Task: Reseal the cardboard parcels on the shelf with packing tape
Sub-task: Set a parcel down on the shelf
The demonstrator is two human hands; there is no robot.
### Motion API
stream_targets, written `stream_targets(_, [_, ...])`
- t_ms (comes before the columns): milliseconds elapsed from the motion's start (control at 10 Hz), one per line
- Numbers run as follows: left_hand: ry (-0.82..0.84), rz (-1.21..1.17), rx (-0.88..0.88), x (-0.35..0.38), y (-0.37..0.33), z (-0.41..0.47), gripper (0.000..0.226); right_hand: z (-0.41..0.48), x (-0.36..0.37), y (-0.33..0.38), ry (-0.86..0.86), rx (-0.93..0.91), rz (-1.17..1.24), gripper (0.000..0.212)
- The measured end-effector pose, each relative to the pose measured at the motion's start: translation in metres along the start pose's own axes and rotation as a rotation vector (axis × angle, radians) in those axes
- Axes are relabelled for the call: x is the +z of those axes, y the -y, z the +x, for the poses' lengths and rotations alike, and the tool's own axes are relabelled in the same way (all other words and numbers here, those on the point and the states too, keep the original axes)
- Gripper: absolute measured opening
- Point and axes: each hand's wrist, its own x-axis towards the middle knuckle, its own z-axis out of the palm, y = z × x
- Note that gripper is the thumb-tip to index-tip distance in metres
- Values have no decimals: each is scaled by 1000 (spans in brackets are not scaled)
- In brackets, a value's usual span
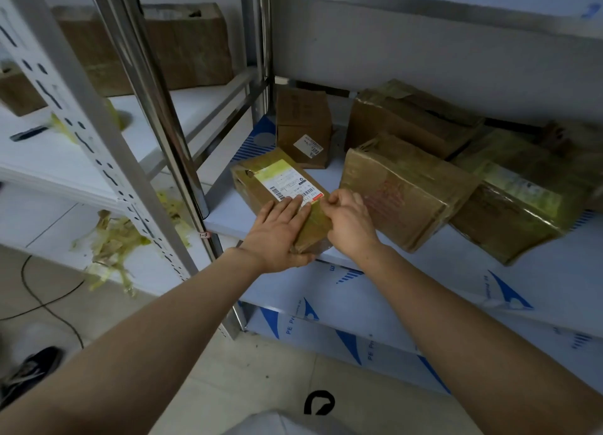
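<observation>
The small parcel [261, 186] lies flat at the front left corner of the shelf [424, 271], its near end jutting past the shelf edge; a white shipping label [290, 181] covers much of its top. The left hand [280, 229] rests on the parcel with fingers straight and spread, palm down, fingertips reaching the label's near edge, gripping nothing. The right hand [349, 219] sits just beside it on the parcel's right edge; its fingers and thumb are curled tight together, pinching the strip of tape [315, 217] - a yellowish, glossy band running along the top of the box between the two hands.

Other parcels stand on the same shelf: an upright brown box [303, 124] behind the small one, a tape-wrapped carton [404, 190] touching the right hand's side, a larger carton [408, 114] at the back, and one more [515, 199] to the far right. On the neighbouring rack to the left - a lower board - lies a heap of crumpled tape scraps [111, 238].
</observation>
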Motion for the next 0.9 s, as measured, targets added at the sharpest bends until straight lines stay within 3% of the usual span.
stream_targets(400, [-12, 3, -19, 0, -1, 1, 97, -5, 11, 11, -20, 11, -176, 66])
stream_targets(500, [-13, 1, -18, 1, -1, 0, 97, -10, 9, 10, 15, -17, -129, 64])
stream_targets(600, [-22, -4, -13, 1, 0, 0, 96, -14, 2, 1, -21, 17, 101, 51])
stream_targets(700, [-21, -6, -10, 1, 0, 1, 96, -3, -5, -2, -116, 98, 241, 56])
stream_targets(900, [-26, -2, -12, 1, 0, 1, 97, 8, 9, 7, -67, 52, -177, 52])
